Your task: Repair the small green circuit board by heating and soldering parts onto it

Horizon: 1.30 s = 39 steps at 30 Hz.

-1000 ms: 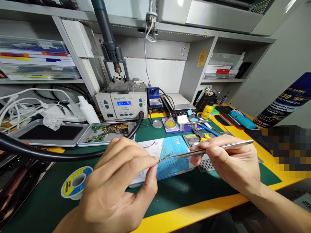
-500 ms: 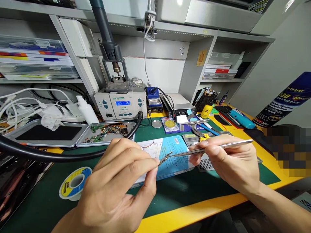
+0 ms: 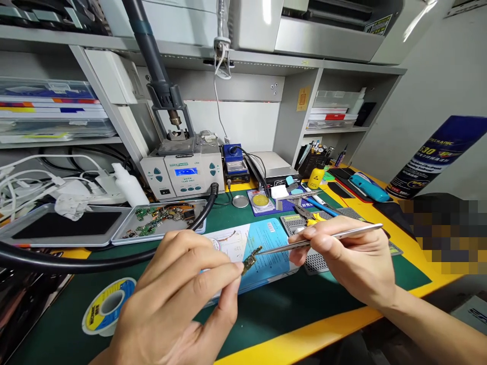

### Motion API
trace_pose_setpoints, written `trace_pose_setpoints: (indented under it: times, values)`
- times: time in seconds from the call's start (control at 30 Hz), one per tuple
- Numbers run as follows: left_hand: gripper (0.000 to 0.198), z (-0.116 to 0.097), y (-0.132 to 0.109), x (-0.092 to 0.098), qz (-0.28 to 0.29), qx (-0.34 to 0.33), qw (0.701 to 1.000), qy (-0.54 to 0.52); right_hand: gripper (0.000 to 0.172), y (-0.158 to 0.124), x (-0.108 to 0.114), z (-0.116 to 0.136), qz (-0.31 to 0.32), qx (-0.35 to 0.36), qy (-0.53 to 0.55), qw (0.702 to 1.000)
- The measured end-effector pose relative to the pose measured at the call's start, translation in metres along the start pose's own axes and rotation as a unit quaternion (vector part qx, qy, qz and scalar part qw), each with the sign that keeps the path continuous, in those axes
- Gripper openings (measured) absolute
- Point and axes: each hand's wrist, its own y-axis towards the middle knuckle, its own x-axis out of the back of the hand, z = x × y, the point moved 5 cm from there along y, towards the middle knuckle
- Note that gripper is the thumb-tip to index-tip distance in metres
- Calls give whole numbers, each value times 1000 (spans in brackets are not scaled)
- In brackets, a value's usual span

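Observation:
Between the thumb and index finger of my left hand (image 3: 182, 294) is a small circuit board (image 3: 250, 260), held up at a slant above a blue-and-white booklet (image 3: 272, 243). My right hand (image 3: 350, 258) is closed round metal tweezers (image 3: 352, 231). Their fine tip points left and ends beside the board's upper part; whether it touches cannot be made out. Behind the right fingers lie yellow-handled pliers (image 3: 315, 218) on a grey perforated plate (image 3: 316, 261).
A tray of circuit boards (image 3: 127, 225) and a hot-air station (image 3: 182, 175) stand behind my left hand, with a thick black hose (image 3: 95, 262) crossing the left side. A solder-wick spool (image 3: 91, 317) lies at left. A spray can (image 3: 433, 157) stands at right.
The circuit board has turned in my left fingers, so more of its green face shows. The tweezers' tip stays close to it. The whole view has shifted slightly.

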Motion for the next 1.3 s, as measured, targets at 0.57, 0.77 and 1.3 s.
trace_pose_setpoints:
  times: [0.57, 0.77, 1.3]
  values:
    - [14, 37, -26, -8, -24, 401, 885, -237, 21, 6, 0, -22, -24, -159, 103, 982]
    - [32, 43, -34, -19, -42, 484, 793, -368, 38, -1, -22, -37, -36, -319, 218, 922]
    - [39, 43, -36, -24, -71, 469, 792, -385, 35, -6, -43, -34, -104, -306, 227, 919]
